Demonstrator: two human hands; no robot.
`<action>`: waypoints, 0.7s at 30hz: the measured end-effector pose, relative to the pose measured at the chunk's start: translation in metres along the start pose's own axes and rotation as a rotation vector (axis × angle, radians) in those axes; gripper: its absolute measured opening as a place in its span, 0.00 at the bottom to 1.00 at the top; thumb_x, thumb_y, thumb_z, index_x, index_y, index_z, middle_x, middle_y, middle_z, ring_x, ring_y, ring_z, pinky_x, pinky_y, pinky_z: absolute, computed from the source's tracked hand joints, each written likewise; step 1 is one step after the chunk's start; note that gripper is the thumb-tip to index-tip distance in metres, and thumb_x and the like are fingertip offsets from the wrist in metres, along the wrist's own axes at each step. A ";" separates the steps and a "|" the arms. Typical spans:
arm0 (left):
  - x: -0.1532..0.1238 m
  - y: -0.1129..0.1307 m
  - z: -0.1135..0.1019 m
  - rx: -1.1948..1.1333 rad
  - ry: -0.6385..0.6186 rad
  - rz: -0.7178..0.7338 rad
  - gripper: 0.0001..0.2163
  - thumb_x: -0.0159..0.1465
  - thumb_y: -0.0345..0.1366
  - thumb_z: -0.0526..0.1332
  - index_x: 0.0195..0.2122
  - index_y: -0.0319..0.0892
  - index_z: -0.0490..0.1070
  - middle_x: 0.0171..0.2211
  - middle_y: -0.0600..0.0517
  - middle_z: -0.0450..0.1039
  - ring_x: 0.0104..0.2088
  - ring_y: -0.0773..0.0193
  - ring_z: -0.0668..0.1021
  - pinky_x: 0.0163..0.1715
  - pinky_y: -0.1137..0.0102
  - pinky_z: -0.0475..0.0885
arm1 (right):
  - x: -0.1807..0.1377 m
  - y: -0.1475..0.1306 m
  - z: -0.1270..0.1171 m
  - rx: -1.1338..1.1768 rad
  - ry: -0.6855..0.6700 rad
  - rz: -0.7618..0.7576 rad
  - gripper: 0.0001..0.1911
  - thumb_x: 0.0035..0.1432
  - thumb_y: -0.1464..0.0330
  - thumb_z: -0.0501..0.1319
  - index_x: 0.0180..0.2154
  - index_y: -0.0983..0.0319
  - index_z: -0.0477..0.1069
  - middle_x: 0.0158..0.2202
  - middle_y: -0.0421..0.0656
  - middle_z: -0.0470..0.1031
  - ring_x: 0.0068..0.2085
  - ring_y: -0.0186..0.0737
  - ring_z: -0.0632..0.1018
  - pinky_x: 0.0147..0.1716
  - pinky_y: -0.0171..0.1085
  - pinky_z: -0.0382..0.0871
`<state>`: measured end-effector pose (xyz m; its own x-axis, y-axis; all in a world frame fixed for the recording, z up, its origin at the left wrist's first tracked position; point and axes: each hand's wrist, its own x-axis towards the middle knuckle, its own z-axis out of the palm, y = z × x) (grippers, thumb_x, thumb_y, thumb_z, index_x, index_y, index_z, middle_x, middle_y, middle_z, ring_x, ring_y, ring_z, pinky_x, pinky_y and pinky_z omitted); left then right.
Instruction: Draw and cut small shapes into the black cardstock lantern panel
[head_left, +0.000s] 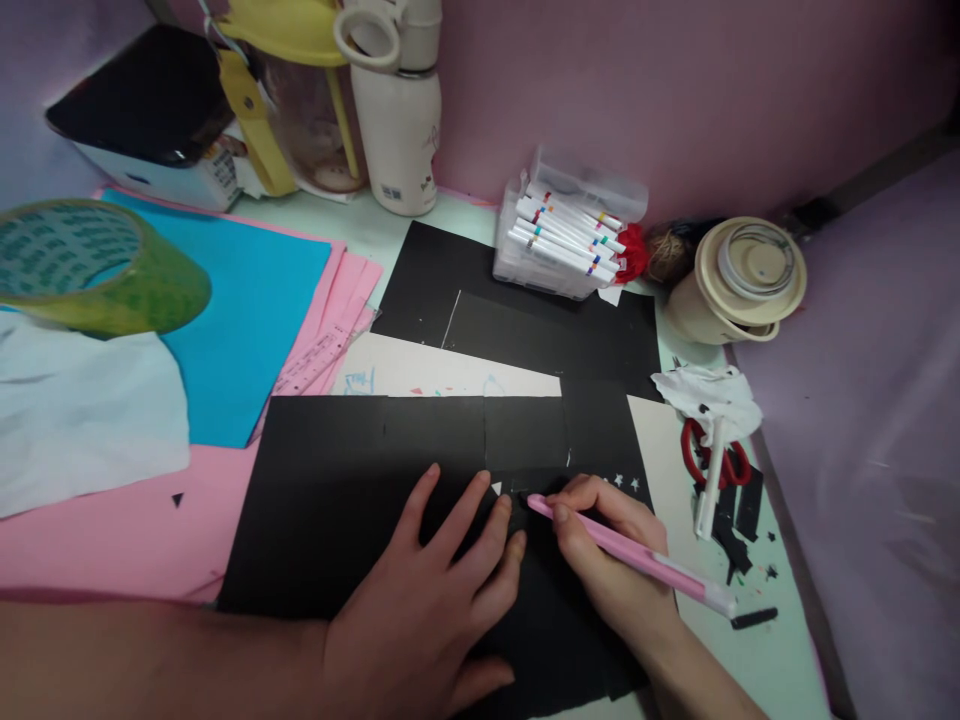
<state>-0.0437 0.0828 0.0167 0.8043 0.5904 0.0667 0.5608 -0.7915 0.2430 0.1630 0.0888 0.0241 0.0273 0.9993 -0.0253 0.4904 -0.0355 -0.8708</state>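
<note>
A sheet of black paper [315, 480] lies in front of me, with small star-shaped holes and a white triangular gap near its middle. My left hand [450, 590] rests flat on it, fingers spread, fingertips beside the triangular gap. Held like a pencil in my right hand [615, 550] is a slim pink pen-shaped craft knife [622, 545] with a pale rear end. Its front end touches or nearly touches the black paper close to my left fingertips; the blade itself is too small to make out. Faint ruled lines mark the paper above both hands.
Right of the paper lie red-handled scissors [694, 455], a white pen [711, 485] and black scraps [731, 540]. Behind are a box of markers [566, 235], a beige cup [739, 280] and a white bottle [397, 130]. Tape [165, 285] and blue paper [240, 300] lie left.
</note>
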 end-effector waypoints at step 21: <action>0.000 0.004 0.001 -0.002 0.009 -0.035 0.30 0.64 0.60 0.50 0.59 0.44 0.66 0.61 0.44 0.64 0.65 0.41 0.56 0.62 0.42 0.31 | 0.003 -0.001 0.000 -0.025 0.071 -0.042 0.11 0.55 0.70 0.60 0.22 0.60 0.69 0.21 0.38 0.72 0.22 0.33 0.72 0.23 0.31 0.65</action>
<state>-0.0416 0.0798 0.0171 0.7821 0.6195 0.0670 0.5886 -0.7698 0.2469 0.1626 0.0915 0.0244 0.0675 0.9966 0.0463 0.5141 0.0050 -0.8577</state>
